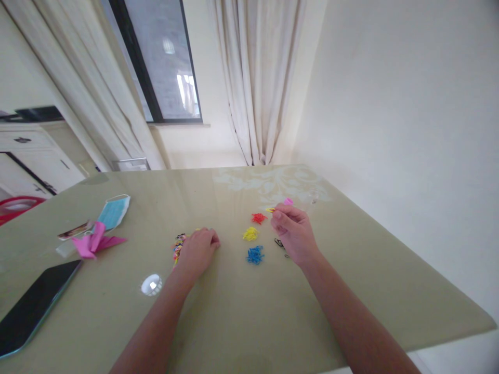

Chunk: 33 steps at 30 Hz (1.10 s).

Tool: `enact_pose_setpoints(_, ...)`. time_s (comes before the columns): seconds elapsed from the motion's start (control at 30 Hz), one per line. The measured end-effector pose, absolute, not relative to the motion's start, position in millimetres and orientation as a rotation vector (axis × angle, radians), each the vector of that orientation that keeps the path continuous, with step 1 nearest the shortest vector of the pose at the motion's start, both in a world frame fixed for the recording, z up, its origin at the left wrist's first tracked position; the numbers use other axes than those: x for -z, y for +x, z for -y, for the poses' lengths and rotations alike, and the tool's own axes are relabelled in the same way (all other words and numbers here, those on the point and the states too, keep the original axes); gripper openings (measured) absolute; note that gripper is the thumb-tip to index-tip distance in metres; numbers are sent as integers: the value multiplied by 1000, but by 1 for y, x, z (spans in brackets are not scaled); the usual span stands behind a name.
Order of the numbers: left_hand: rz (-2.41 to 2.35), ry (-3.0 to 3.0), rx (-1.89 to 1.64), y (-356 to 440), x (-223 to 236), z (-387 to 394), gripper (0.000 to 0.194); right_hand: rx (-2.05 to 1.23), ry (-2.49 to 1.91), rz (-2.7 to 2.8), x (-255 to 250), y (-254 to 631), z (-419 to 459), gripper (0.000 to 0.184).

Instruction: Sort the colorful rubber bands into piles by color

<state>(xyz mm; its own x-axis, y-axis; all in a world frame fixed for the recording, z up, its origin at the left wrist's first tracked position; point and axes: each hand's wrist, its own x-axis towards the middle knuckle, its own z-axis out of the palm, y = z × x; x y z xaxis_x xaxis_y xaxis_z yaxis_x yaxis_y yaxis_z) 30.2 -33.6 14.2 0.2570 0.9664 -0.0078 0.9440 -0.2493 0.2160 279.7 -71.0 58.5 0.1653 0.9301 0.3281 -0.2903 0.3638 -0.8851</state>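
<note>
My right hand (294,231) is raised over the table, thumb and fingers pinched on a yellow rubber band (270,210). Left of it, small rubber bands are sorted by colour: a red pile (258,218), a yellow pile (250,234) and a blue pile (255,255). A few black rubber bands (279,243) lie below the right hand, and a pink bit (288,201) shows behind it. My left hand (198,252) rests with curled fingers at a mixed pile of coloured bands (178,246), partly covering it. What its fingertips hold is hidden.
To the left lie a blue face mask (113,212), a folded pink paper shape (96,242) and a dark phone or tablet (37,306). A round light reflection shows on the glossy table (241,317). A wall (409,130) stands along the table's right side; curtains hang behind.
</note>
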Motion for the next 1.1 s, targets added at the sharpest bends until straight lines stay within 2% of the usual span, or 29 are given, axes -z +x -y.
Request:
enact_pose_setpoints(0.13, -1814, 2341, -309, 34, -15, 32, 18, -952, -944, 1175, -43, 280, 63, 26)
enact_pose_setpoints(0.23, -1770, 2231, -547, 37, -14, 30, 19, -755, -1207, 1447, -25, 279, 52, 18)
enact_pose_setpoints(0.33, -1581, 2084, -800, 41, -13, 28, 16, -504, -1411, 1688, -10, 275, 43, 10)
enact_pose_setpoints(0.5, -1253, 1800, -971, 49, -12, 28, 24, -357, -1632, 1860, -3, 271, 40, 10)
enact_pose_setpoints(0.6, -1148, 1724, -963, 55, -14, 33, 29, -415, -1553, 1851, -8, 269, 45, 12)
enact_pose_setpoints(0.73, -1047, 1665, -969, 60, -16, 38, 29, -604, -1311, 1816, -15, 265, 53, 23)
enact_pose_setpoints(0.87, -1042, 1662, -1013, 60, -16, 40, 30, -651, -1238, 1768, -17, 261, 57, 33)
enact_pose_setpoints(1.1, -1024, 1698, -1034, 59, -22, 40, 37, -657, -1187, 1751, -19, 264, 56, 31)
